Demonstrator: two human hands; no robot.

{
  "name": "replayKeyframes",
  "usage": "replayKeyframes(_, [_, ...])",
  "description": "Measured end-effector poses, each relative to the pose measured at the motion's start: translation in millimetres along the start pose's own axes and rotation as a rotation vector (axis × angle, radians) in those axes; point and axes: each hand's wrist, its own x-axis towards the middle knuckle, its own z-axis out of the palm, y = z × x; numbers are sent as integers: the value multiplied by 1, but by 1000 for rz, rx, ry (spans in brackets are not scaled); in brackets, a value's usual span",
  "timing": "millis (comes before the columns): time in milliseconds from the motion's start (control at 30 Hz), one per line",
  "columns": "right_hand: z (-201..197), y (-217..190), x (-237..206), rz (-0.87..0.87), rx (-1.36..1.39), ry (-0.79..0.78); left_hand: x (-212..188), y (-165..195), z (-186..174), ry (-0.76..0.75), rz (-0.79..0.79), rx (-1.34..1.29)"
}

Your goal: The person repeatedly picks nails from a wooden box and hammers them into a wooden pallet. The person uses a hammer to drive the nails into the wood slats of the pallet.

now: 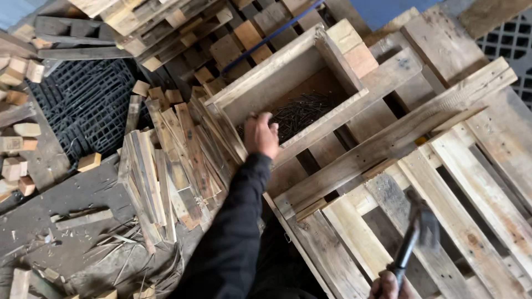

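Note:
My left hand (260,134) reaches into a shallow wooden box (280,72), fingers curled down onto a heap of dark nails (303,111) at its bottom. Whether it grips any nails is hidden. My right hand (388,287) shows at the bottom edge, closed round the dark handle of a hammer (417,235); the hammer head hovers, blurred, just above a wooden pallet (476,188). A long plank (399,133) lies slanted across the pallet between the box and the hammer.
A pile of thin wooden slats (166,166) lies left of the box. Black plastic grid pallets (88,105) and loose wood blocks (16,144) fill the left side. More stacked pallets (149,22) sit at the top. Splinters litter the floor (83,243).

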Motion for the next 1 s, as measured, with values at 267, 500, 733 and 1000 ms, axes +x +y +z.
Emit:
replayKeyframes(267, [34,-1,-3,219,-328,64,33,-17,31,-503,14,403])
replayKeyframes(500, [39,-12,-4,250,-250,131,43,-48,23,-406,-22,78])
replayKeyframes(733, [48,-21,-5,211,-294,173,66,-65,14,-415,-407,-543])
replayKeyframes(1000, [29,-8,11,108,-411,112,60,-71,13,-469,-856,-1649])
